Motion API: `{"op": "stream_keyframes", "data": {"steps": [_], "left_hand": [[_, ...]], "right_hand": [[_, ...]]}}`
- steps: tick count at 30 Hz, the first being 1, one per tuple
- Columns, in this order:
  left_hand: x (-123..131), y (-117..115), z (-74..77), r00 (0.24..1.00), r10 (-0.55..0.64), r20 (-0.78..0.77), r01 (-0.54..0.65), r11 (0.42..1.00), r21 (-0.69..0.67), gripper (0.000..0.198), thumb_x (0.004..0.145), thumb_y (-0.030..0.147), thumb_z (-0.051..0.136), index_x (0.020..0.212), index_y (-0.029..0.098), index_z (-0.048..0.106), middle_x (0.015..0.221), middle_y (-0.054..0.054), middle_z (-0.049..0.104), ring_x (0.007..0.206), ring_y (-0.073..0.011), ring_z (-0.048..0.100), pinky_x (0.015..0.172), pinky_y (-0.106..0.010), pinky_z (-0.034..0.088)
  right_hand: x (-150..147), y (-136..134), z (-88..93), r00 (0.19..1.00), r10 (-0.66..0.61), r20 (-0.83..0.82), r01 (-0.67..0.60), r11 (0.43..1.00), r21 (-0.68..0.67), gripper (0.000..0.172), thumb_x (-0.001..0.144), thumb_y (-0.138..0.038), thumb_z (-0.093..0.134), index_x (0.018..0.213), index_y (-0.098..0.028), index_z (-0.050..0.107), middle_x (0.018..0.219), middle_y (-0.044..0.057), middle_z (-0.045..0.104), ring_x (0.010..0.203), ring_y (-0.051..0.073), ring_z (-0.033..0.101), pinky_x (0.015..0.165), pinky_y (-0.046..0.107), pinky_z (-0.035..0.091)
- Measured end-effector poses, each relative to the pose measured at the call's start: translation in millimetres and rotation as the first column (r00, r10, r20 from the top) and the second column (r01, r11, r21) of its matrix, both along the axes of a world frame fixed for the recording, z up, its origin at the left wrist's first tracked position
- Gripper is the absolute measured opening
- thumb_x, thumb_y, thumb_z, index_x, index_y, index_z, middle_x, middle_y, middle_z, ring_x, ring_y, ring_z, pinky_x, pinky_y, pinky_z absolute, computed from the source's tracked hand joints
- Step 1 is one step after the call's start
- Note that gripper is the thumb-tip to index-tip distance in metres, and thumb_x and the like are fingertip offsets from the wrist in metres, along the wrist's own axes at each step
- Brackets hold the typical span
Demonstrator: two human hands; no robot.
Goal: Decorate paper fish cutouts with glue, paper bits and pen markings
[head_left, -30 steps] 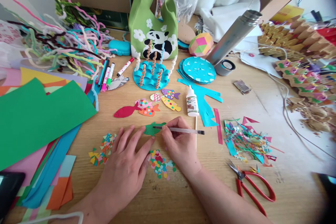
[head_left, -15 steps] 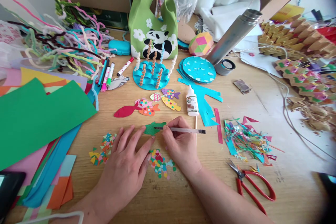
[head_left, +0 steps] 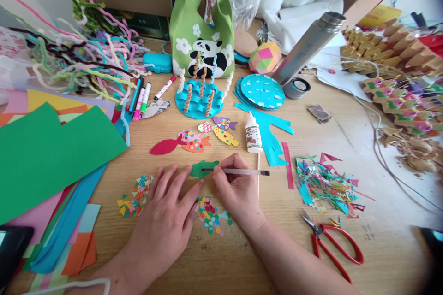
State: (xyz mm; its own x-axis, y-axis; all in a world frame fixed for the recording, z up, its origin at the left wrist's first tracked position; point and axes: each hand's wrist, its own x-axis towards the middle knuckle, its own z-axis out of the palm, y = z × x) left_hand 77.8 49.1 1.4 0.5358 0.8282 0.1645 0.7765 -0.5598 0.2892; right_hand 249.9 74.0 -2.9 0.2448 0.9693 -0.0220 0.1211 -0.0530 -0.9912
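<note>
A green paper fish (head_left: 203, 169) lies flat on the table, its left part marked with a fine dark pattern. Pinched in my right hand (head_left: 239, 190) is a slim pen (head_left: 244, 172), its dark tip on the fish's body. My left hand (head_left: 170, 209) rests flat with fingers spread, fingertips beside the fish's lower left edge. Small paper dots (head_left: 210, 214) lie between my hands, and paper triangles (head_left: 140, 193) sit left of my left fingers. Beyond are a red paper fish (head_left: 165, 145), an orange spotted fish (head_left: 195, 146) and a yellow fish (head_left: 225, 136).
A glue bottle (head_left: 254, 134) stands behind my right hand. Paper scraps (head_left: 323, 183) and red-handled pliers (head_left: 332, 235) lie to the right. Green paper sheets (head_left: 58, 156) cover the left side. A steel flask (head_left: 309, 48) and a blue woven disc (head_left: 199, 97) stand farther back.
The pen and my right fingers have shifted very slightly left over the green fish. My left hand stays in place.
</note>
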Motion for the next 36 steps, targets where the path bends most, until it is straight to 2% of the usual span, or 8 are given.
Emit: {"op": "stream_keyframes", "data": {"steps": [36], "left_hand": [[-0.9, -0.1, -1.0, 1.000, 0.017, 0.013, -0.017, 1.000, -0.007, 0.038, 0.096, 0.026, 0.050, 0.133, 0.027, 0.059, 0.144, -0.009, 0.050, 0.137, -0.0341, 0.038, 0.115, -0.063, 0.032]], "right_hand": [[0.0, 0.6, 4.2, 1.000, -0.027, 0.009, 0.026, 0.999, 0.044, 0.016, 0.074, -0.018, 0.059, 0.065, -0.022, 0.047, 0.055, -0.007, 0.046, 0.047, 0.009, 0.041, 0.042, 0.020, 0.031]]}}
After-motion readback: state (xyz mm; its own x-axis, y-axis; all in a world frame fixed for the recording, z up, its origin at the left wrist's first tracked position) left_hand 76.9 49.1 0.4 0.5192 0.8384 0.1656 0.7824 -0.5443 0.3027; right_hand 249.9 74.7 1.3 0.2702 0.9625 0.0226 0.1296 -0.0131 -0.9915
